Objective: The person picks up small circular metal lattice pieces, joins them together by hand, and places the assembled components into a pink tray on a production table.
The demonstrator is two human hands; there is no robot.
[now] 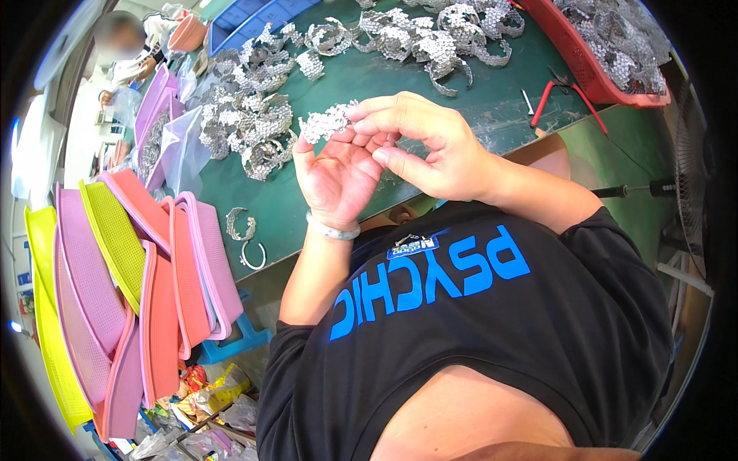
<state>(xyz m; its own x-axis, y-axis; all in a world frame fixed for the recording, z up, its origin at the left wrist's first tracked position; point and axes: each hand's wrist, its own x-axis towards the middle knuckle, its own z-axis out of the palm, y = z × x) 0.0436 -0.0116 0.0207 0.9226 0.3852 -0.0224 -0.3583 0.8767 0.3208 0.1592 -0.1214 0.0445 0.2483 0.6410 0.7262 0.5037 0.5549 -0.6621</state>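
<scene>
A silver, scaly bracelet-like piece is held up over the green table. My left hand, palm up, has its fingers curled at the underside of the piece. My right hand reaches in from the right, and its fingertips press on the piece's right end; some of its fingers are hidden behind others. Just beyond my hands lies a heap of similar silver bracelets, with more bracelets spread along the far side. Near the table's left edge rest a small scaly bracelet and a thin plain hoop.
Red-handled pliers lie on the right, beside a red basket filled with silver pieces. Stacked coloured plastic baskets stand at the left. A blue crate sits at the far edge. Another person is at far left; a fan at right.
</scene>
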